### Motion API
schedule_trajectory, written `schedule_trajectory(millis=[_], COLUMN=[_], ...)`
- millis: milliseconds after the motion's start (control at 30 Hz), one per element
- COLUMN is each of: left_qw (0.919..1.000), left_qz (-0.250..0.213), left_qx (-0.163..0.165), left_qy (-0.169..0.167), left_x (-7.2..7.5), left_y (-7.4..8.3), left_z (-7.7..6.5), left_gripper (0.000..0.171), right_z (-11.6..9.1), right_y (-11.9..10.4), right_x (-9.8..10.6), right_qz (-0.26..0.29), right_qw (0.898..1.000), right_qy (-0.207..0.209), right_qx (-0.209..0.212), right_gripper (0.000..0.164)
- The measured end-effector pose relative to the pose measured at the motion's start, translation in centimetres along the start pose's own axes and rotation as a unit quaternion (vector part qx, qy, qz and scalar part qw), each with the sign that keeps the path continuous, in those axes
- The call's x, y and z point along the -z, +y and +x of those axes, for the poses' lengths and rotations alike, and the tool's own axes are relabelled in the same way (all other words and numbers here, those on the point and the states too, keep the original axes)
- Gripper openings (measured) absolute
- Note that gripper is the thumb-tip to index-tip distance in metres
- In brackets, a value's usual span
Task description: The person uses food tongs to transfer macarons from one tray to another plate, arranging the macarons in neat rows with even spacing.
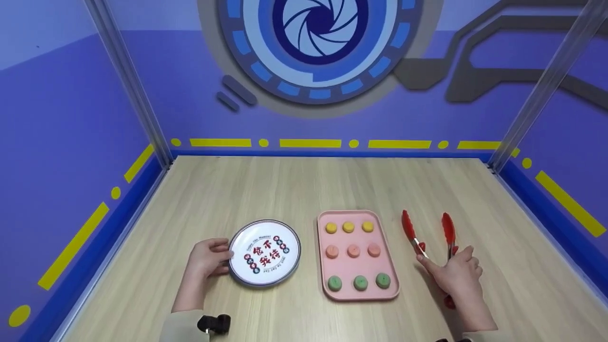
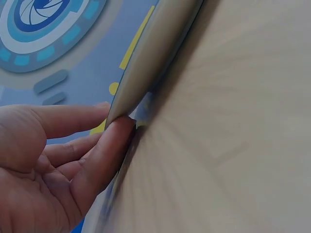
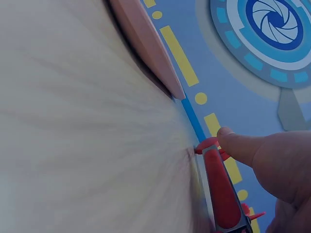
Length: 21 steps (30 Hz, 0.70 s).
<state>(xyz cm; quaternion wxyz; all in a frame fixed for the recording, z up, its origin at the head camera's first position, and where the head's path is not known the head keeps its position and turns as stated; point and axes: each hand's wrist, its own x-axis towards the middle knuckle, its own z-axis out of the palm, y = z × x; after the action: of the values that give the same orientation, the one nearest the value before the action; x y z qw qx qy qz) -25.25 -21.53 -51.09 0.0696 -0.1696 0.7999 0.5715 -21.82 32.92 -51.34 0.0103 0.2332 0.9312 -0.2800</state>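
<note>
Plate: the white round plate with a dark rim line and red lettering (image 1: 263,254) is on the left of the pale wood-grain table (image 1: 266,185), face up, just left of the tray; whether its held edge is lifted, I cannot tell.
Left hand: the left hand (image 1: 204,259) pinches the plate's left rim between thumb and finger, probably because the edge is thin and easy to steady, and this leaves the face uncovered.
Tray: the pink rectangular tray with rounded corners (image 1: 344,267) sits between the plate and the tongs, likely so both hands can work beside it; neither touches it.
Pieces: three small round yellow pieces (image 1: 348,227) form the far row, three small round pink pieces (image 1: 353,251) the middle, and three small round green pieces (image 1: 360,283) the near one; the gaps presumably leave room to take hold of each singly.
Tongs: the red-tipped tongs with metal arms and red grips (image 1: 448,230) are right of the tray, tips pointing away from the person and spread wide.
Right hand: the right hand (image 1: 458,275) holds the tongs, thumb against the left arm, other fingers around the right, partly hidden; this wide grasp probably governs how far the tips part.
</note>
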Motion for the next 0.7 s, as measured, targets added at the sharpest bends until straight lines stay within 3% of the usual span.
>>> schedule_trajectory(millis=[300, 467, 700], left_qw=[0.9999, 0.9997, 0.9998], left_qz=[0.006, 0.005, 0.01], left_qx=[-0.015, -0.02, -0.01], left_qy=[0.004, 0.007, 0.012], left_x=[-0.3, -0.4, -0.3], left_y=[-0.2, -0.1, -0.4], left_z=[0.1, 0.1, 0.1], left_gripper=[0.046, 0.044, 0.044], right_z=[0.0, 0.5, 0.6], right_y=[0.5, 0.5, 0.3], right_x=[-1.1, -1.3, -1.0], right_qz=[-0.004, -0.008, -0.016], right_qw=[0.998, 0.998, 0.998], right_qy=[0.04, 0.052, 0.053], right_qx=[0.052, 0.044, 0.038], right_gripper=[0.14, 0.137, 0.1])
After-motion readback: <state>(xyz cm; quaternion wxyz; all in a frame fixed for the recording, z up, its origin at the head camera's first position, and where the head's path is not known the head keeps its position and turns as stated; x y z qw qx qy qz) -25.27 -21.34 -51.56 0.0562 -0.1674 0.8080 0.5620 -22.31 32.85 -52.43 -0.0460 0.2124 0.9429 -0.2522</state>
